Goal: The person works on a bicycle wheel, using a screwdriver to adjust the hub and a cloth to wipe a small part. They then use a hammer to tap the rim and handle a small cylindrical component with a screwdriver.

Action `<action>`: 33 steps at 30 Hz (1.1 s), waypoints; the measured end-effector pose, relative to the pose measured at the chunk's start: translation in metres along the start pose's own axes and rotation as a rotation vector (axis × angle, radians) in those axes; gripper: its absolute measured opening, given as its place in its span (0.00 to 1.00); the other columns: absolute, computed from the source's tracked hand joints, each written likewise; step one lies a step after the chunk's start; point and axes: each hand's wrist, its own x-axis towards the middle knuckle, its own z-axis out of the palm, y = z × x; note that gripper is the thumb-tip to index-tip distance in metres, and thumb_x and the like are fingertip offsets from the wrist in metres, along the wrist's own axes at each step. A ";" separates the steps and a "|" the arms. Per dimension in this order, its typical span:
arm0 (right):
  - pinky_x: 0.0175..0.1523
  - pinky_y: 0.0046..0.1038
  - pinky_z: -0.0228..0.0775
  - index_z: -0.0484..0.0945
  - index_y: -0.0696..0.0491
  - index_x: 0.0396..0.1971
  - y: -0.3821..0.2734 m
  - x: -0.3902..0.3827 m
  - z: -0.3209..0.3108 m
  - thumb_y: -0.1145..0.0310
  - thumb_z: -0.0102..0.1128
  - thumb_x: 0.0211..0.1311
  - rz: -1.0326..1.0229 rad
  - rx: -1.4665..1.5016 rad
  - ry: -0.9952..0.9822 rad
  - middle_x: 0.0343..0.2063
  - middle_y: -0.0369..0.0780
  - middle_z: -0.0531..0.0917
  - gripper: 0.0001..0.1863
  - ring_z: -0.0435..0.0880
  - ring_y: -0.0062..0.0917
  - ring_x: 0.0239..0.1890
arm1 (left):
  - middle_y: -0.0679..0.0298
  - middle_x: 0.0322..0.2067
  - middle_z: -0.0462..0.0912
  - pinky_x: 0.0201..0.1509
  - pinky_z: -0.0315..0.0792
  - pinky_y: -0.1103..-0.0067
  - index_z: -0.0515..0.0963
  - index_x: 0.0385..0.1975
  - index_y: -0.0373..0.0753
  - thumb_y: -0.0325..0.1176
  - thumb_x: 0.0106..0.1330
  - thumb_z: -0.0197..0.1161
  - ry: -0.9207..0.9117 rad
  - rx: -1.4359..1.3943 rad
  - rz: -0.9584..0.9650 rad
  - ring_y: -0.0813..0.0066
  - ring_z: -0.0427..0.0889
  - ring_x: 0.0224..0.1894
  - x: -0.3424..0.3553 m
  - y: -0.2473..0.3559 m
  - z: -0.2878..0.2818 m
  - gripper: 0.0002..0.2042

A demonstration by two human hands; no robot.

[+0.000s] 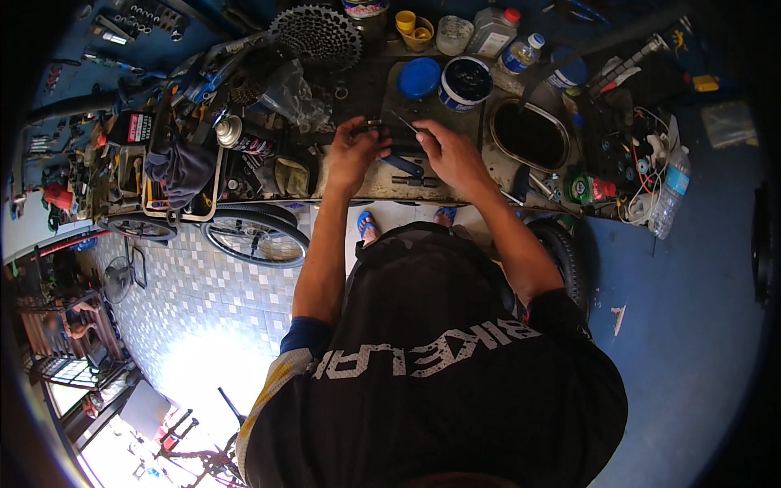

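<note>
Over the front of the workbench, my left hand (355, 154) pinches a small dark metal part (371, 124) whose exact kind I cannot make out. My right hand (452, 156) is closed on a thin pointed metal tool (402, 122), its tip angled up toward the left. A blue-handled tool (403, 166) lies on the bench between the hands, and a dark metal tool (415, 181) rests just in front of it. Beyond my right hand stands an uncovered tub of dark grease (466, 83), with a round blue lid (419, 77) beside it.
An oval metal basin (530, 135) sits right of my right hand. On the left are a spray can (230, 132), a clear plastic bag (294, 93) and a large bicycle cassette (316, 37). Bottles (521, 54) line the back. Bicycle wheels (255, 235) lean under the bench.
</note>
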 end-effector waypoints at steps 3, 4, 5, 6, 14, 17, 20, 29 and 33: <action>0.42 0.50 0.77 0.81 0.44 0.56 0.001 -0.002 -0.001 0.57 0.57 0.77 -0.066 0.008 0.081 0.33 0.52 0.87 0.14 0.87 0.53 0.39 | 0.44 0.50 0.83 0.53 0.85 0.65 0.63 0.68 0.32 0.24 0.73 0.63 -0.072 -0.153 -0.061 0.54 0.87 0.50 0.002 0.000 -0.012 0.26; 0.42 0.50 0.77 0.81 0.44 0.56 0.001 -0.003 -0.002 0.57 0.57 0.77 -0.082 0.012 0.072 0.33 0.52 0.87 0.14 0.87 0.53 0.39 | 0.45 0.50 0.83 0.54 0.85 0.64 0.63 0.67 0.32 0.24 0.73 0.63 -0.110 -0.207 -0.069 0.53 0.87 0.50 0.003 0.001 -0.015 0.25; 0.42 0.50 0.77 0.81 0.44 0.56 0.001 -0.004 -0.004 0.57 0.57 0.77 -0.097 0.016 0.064 0.32 0.52 0.87 0.15 0.87 0.52 0.38 | 0.46 0.50 0.83 0.55 0.85 0.64 0.64 0.67 0.32 0.25 0.73 0.63 -0.149 -0.261 -0.078 0.53 0.87 0.50 0.003 0.001 -0.016 0.25; 0.42 0.50 0.77 0.81 0.44 0.56 0.001 -0.004 -0.006 0.57 0.57 0.77 -0.112 0.020 0.055 0.32 0.51 0.87 0.15 0.88 0.52 0.38 | 0.48 0.49 0.83 0.55 0.85 0.63 0.65 0.67 0.33 0.25 0.73 0.63 -0.158 -0.268 -0.077 0.53 0.87 0.50 0.003 0.000 -0.017 0.24; 0.42 0.41 0.76 0.82 0.45 0.58 -0.023 -0.014 -0.029 0.59 0.58 0.77 -0.094 0.006 -0.137 0.39 0.47 0.89 0.16 0.88 0.46 0.36 | 0.61 0.44 0.82 0.57 0.85 0.63 0.71 0.67 0.35 0.24 0.72 0.66 -0.215 -0.226 -0.022 0.56 0.87 0.51 0.006 -0.005 -0.023 0.24; 0.43 0.41 0.77 0.82 0.45 0.58 -0.024 -0.013 -0.032 0.59 0.58 0.77 -0.110 0.006 -0.148 0.40 0.47 0.89 0.16 0.88 0.45 0.37 | 0.62 0.43 0.81 0.57 0.85 0.64 0.70 0.67 0.35 0.23 0.72 0.65 -0.248 -0.242 -0.006 0.57 0.87 0.50 0.007 -0.005 -0.024 0.24; 0.44 0.41 0.77 0.82 0.46 0.57 -0.023 -0.013 -0.033 0.59 0.58 0.77 -0.150 -0.003 -0.147 0.40 0.46 0.89 0.15 0.88 0.45 0.38 | 0.61 0.44 0.81 0.56 0.84 0.64 0.70 0.67 0.35 0.23 0.72 0.65 -0.230 -0.226 -0.003 0.59 0.87 0.50 0.006 -0.003 -0.024 0.24; 0.46 0.41 0.78 0.83 0.46 0.56 -0.018 -0.009 -0.032 0.59 0.58 0.77 -0.164 -0.024 -0.176 0.42 0.46 0.89 0.15 0.89 0.46 0.41 | 0.59 0.46 0.81 0.54 0.85 0.66 0.69 0.67 0.33 0.20 0.72 0.64 -0.184 -0.142 0.013 0.61 0.86 0.50 -0.001 0.004 -0.018 0.24; 0.45 0.41 0.78 0.82 0.47 0.56 -0.017 -0.011 -0.028 0.60 0.58 0.77 -0.183 -0.043 -0.166 0.40 0.47 0.89 0.15 0.89 0.46 0.40 | 0.57 0.48 0.80 0.53 0.86 0.68 0.70 0.66 0.32 0.19 0.71 0.64 -0.141 -0.076 0.012 0.61 0.87 0.49 -0.001 0.005 -0.018 0.24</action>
